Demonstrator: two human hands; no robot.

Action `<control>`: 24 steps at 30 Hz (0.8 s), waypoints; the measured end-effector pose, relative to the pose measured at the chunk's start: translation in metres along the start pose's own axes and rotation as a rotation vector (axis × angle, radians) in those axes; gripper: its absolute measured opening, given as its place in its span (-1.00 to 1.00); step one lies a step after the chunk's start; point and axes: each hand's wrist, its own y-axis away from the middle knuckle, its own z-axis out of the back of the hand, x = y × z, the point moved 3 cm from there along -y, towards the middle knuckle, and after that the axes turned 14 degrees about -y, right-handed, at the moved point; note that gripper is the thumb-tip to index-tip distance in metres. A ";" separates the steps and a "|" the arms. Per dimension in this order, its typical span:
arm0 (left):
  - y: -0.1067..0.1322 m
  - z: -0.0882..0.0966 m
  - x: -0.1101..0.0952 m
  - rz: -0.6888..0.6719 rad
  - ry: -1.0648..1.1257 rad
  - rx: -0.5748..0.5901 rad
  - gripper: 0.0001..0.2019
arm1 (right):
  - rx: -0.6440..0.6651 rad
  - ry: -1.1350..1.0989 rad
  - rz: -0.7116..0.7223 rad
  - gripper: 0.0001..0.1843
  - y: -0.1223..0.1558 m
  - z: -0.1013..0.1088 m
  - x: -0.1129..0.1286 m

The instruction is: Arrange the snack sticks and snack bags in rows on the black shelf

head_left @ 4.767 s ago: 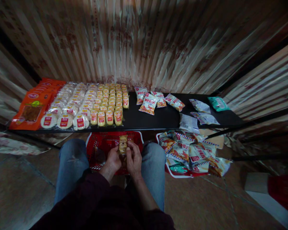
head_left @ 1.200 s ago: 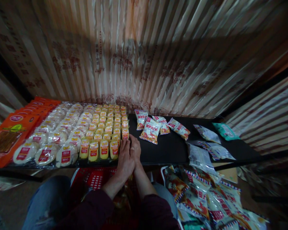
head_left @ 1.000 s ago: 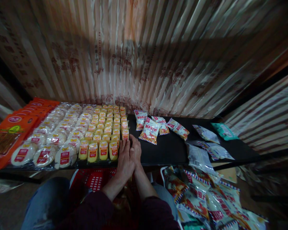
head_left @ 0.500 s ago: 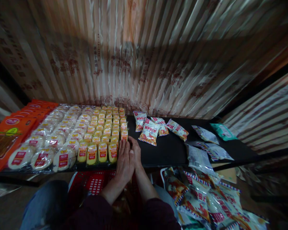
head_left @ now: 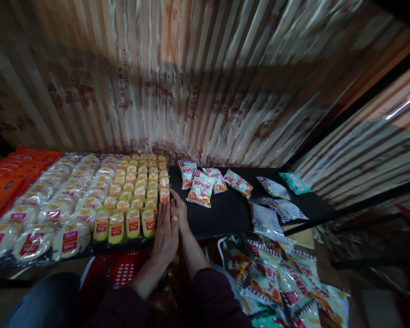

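Rows of small wrapped yellow cakes [head_left: 133,223] with red labels stand on the black shelf [head_left: 208,223]. At the right end of these rows, my left hand [head_left: 166,237] lies with its fingers stretched out, against the side of the nearest cakes. My right hand [head_left: 180,213] is close beside it, fingers extended, its tips near the wrapped cake [head_left: 164,195] at the row's right edge. Both hands seem to press flat; nothing shows gripped in either. The cake surfaces behind the fingers are hidden.
Round wrapped cakes [head_left: 34,241] and orange packets [head_left: 3,191] fill the left side. White-and-red snack bags [head_left: 201,189] and a teal packet [head_left: 294,183] lie on the right. More bags [head_left: 263,273] are heaped below. A red basket [head_left: 125,269] is under the shelf. Striped sheeting [head_left: 191,82] hangs behind.
The view has shifted, so the shelf and goods appear farther left. Both hands stay against the right edge of the small cakes, their pose nearly the same.
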 end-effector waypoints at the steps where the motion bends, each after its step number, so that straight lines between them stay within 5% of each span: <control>1: 0.000 -0.001 0.001 -0.004 -0.002 -0.004 -0.41 | -0.001 -0.006 -0.001 -0.53 0.000 0.000 0.000; 11: 0.024 -0.005 -0.002 -0.035 0.010 0.001 -0.45 | -0.158 -0.101 -0.051 -0.62 0.030 0.018 0.011; 17: 0.073 -0.001 0.003 -0.053 0.041 0.091 -0.47 | -0.148 -0.133 -0.089 -0.71 0.083 0.028 0.020; 24: 0.129 0.017 0.041 -0.065 0.050 0.209 -0.53 | -0.070 0.033 -0.025 -0.73 0.159 0.031 0.012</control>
